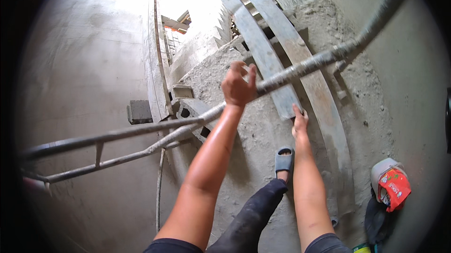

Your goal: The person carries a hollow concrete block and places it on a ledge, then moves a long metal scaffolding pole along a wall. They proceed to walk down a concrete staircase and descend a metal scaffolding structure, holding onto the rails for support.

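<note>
My right hand (300, 120) grips the near end of a long, flat grey plank (263, 48), thumb on top and fingers at its edge. The plank runs away from me up rough concrete steps. My left hand (238, 85) is raised beside a mortar-spattered metal scaffold pipe (300, 70). Its fingers are half curled, with a gap to the thumb, and nothing shows in them. The pipe passes behind that wrist and slants up to the right. A second long plank (307, 67) lies to the right of the held one, stained brown in its middle.
Scaffold tubes (127, 133) cross at the left before a plastered wall (84, 55). A grey block (139, 112) sits by an upright board (155, 51). At the lower right is a pale bucket (383, 166) with a red bag (395, 188). My slippered foot (283, 159) stands below the plank's end.
</note>
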### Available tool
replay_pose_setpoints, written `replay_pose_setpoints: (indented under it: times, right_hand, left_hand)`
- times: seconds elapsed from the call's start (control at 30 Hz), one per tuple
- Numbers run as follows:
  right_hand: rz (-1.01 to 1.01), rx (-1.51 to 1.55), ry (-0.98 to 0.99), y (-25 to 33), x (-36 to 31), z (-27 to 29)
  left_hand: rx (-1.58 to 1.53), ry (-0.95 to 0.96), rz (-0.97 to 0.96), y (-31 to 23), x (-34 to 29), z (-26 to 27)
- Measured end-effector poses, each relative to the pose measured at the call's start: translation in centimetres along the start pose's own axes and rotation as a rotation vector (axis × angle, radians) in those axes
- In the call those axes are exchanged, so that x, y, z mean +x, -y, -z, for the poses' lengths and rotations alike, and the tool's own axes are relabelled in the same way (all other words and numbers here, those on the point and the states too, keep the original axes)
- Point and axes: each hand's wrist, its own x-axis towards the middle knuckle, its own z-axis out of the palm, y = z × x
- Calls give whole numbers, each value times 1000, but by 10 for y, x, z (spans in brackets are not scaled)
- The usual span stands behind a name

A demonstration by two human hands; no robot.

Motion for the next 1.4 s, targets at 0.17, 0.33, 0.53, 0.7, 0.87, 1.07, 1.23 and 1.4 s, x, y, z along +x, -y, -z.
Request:
replay_pose_setpoints:
  times: [0.17,0.33,0.53,0.7,0.87,1.07,1.23,1.4]
  right_hand:
    - [79,-103,-7,-7,-62,-27]
    - [88,-74,64,-19,-119,18]
    - [12,-13,76,-46,-215,140]
    - [-112,147,43,-40,-310,243]
    - [-164,120,-166,-15,-383,331]
    - [-200,178,-196,-27,-398,419]
    - [-261,-316,-236,-12,-405,431]
    - [-361,-1729,98,90,-469,505]
  left_hand:
    - [-95,-104,-25,-1,-35,15]
    - [-112,-106,153,-28,-178,14]
    - [-651,624,1152,-18,-269,10]
    - [-676,538,1106,-99,-410,-6]
    - [-821,489,1011,-168,-509,13]
    - [-747,657,1059,-226,-548,18]
    - [-490,1095,852,-195,-565,-4]
    - [-269,1199,623,-180,-546,54]
